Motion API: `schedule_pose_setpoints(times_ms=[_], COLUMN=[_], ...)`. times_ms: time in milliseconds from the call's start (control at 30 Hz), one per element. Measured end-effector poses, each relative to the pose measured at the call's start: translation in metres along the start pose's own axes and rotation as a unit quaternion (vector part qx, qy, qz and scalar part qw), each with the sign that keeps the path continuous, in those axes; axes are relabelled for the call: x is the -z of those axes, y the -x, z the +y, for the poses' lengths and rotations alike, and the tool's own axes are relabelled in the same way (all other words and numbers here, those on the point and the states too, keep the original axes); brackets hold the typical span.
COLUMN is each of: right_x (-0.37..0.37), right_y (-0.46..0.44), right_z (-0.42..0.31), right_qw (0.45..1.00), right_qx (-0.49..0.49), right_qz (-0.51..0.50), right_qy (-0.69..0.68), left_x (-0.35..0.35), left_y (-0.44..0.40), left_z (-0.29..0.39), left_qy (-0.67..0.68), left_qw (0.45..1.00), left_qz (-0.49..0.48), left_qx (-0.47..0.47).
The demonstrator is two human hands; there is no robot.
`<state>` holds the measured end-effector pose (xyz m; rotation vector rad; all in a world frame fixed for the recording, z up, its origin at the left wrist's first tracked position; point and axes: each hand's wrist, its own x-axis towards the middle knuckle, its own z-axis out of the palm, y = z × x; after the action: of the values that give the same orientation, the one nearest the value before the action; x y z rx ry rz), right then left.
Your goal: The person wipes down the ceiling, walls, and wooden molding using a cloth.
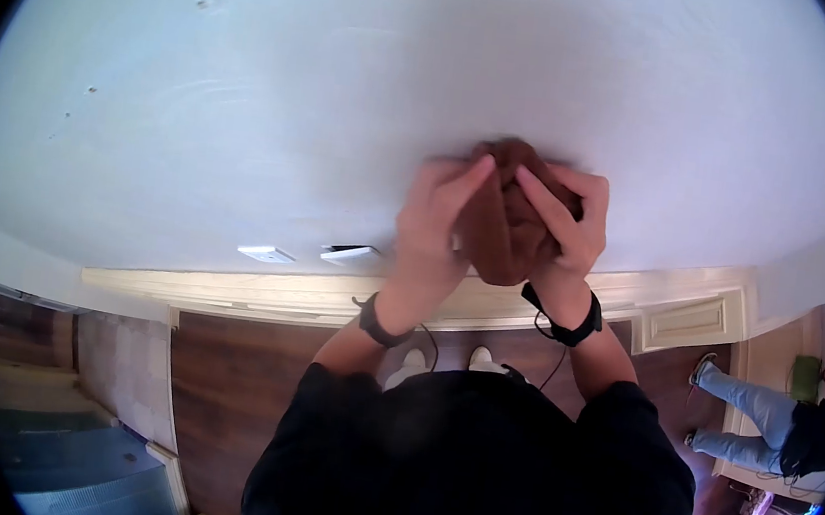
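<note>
A brown cloth (508, 229), bunched and folded, is held up in front of a pale wall (349, 100). My left hand (440, 210) grips its left side, the thumb pressed near the top edge. On the right side my right hand (576, 214) has its fingers closed round the cloth, its thumb close to the other thumb. Both wrists wear dark bands. Whether the back of the cloth touches the wall is hidden.
Low on the wall are a white socket plate (267, 254) and a tilted plate (348, 255) beside a dark gap. Cream baseboard trim (228, 291) runs below. Another person in jeans (755, 399) stands at right. Holes mark the upper left wall.
</note>
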<state>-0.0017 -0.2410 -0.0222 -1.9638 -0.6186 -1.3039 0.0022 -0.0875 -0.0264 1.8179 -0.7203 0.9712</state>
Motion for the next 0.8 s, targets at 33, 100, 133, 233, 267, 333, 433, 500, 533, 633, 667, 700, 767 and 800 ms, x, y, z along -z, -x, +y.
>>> schedule_pose_setpoints(times_ms=[33, 100, 133, 233, 267, 333, 433, 500, 533, 633, 667, 700, 767, 800], right_x=[0.007, 0.014, 0.018, 0.02, 0.02, 0.017, 0.007, 0.003, 0.004, 0.016, 0.023, 0.028, 0.041, 0.046], right_y=[0.009, 0.038, 0.052, 0.091, 0.098, 0.106, 0.108, 0.104, 0.099, 0.069, 0.053, 0.041, 0.024, 0.021], right_z=[0.01, 0.032, 0.041, 0.063, 0.065, 0.068, 0.057, 0.056, 0.055, 0.048, 0.049, 0.05, 0.05, 0.053], right_qw=[1.0, 0.997, 0.997, 0.993, 0.992, 0.992, 0.986, 0.985, 0.977, 0.969, 0.981, 0.988, 0.992, 0.992], right_qx=[-0.022, -0.066, -0.071, -0.101, -0.097, -0.079, -0.105, -0.081, -0.107, -0.113, -0.068, -0.024, -0.028, -0.031], right_qz=[0.009, 0.025, 0.018, -0.007, -0.02, -0.044, -0.052, -0.06, -0.065, -0.056, -0.036, -0.017, 0.043, 0.071], right_qy=[-0.009, -0.027, -0.032, -0.067, -0.073, -0.086, -0.123, -0.137, -0.171, -0.211, -0.18, -0.149, -0.117, -0.099], left_x=[-0.013, -0.04, -0.05, -0.071, -0.075, -0.077, -0.069, -0.065, -0.063, -0.061, -0.063, -0.068, -0.082, -0.092], left_y=[0.007, 0.025, 0.036, 0.068, 0.079, 0.093, 0.088, 0.085, 0.089, 0.073, 0.064, 0.05, 0.025, 0.018], left_z=[0.001, 0.0, -0.001, -0.003, -0.005, -0.007, -0.001, 0.008, 0.009, 0.017, 0.02, 0.026, 0.035, 0.038], left_qy=[0.001, 0.005, 0.001, -0.005, -0.004, -0.019, -0.05, -0.071, -0.09, -0.106, -0.109, -0.11, -0.108, -0.106], left_qw=[1.0, 0.999, 0.998, 0.993, 0.992, 0.992, 0.993, 0.99, 0.985, 0.986, 0.987, 0.991, 0.993, 0.993], left_qz=[-0.019, -0.046, -0.055, -0.068, -0.063, -0.049, -0.043, -0.026, -0.003, 0.013, 0.024, 0.041, 0.051, 0.055], left_qx=[0.008, 0.027, 0.044, 0.092, 0.109, 0.114, 0.095, 0.123, 0.148, 0.125, 0.113, 0.067, 0.013, -0.013])
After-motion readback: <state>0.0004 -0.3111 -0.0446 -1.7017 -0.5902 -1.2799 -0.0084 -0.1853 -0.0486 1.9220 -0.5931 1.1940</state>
